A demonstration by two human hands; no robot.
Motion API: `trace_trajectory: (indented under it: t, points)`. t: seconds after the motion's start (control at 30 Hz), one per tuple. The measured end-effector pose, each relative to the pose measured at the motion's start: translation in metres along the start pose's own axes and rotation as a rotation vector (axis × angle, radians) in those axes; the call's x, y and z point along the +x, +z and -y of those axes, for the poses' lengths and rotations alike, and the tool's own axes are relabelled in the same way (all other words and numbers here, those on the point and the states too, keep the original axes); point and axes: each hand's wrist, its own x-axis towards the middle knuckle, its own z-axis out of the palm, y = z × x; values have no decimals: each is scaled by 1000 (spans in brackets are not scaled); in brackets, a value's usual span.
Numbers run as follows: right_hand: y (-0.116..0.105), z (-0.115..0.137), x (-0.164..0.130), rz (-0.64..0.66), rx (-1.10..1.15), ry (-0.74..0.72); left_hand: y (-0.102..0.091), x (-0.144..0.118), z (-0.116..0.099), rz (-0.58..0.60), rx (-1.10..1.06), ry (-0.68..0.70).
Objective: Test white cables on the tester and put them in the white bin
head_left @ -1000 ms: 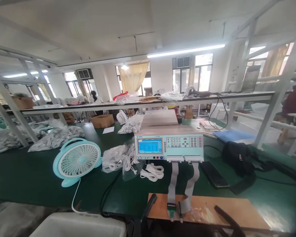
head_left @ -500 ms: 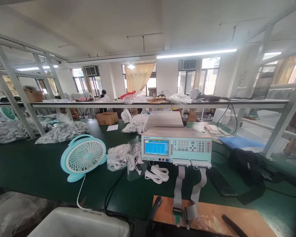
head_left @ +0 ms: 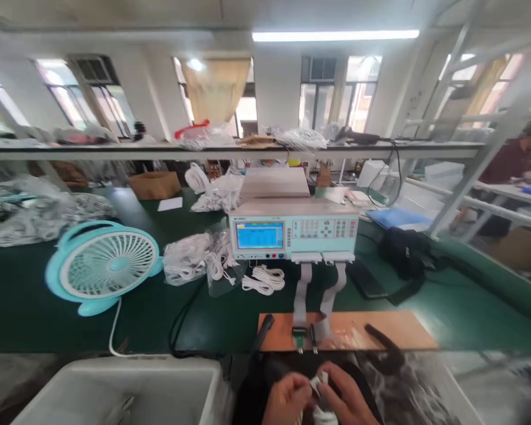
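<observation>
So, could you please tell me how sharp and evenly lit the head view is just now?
Head view: motion blur smears most of the frame, worst at the edges; the windows and ceiling light blow out; the tester reads fairly clearly; the left hand and right hand, holding something small and white, are soft; wide-angle bending curves the shelf.

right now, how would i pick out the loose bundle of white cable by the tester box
Start at the pale tester box with the blue screen in the middle of the green table. Just below its screen, toward the left, lies a white cable bundle directly on the table. Unlike the cables to its left, it is not inside a clear plastic bag.
</observation>
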Motion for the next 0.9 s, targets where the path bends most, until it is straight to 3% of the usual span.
trace_trajectory:
  t: [0.1,0.33,0.47,0.63,0.77,0.9]
  points:
    - [4,-5,15,47,77,-48,2,17,0,-13,-56,-31]
    - [18,-36,25,-99,502,217,12,24,6,-181,75,-9]
    - [21,-41,27,-149,558,275,17,26,17,-204,99,-67]
    - [18,-34,31,-184,590,302,11,30,15,-140,185,-44]
    - [19,-28,32,-197,677,392,-4,31,4,-4,378,20]
    - [22,-23,36,-204,802,505,-15,33,-4,68,410,-54]
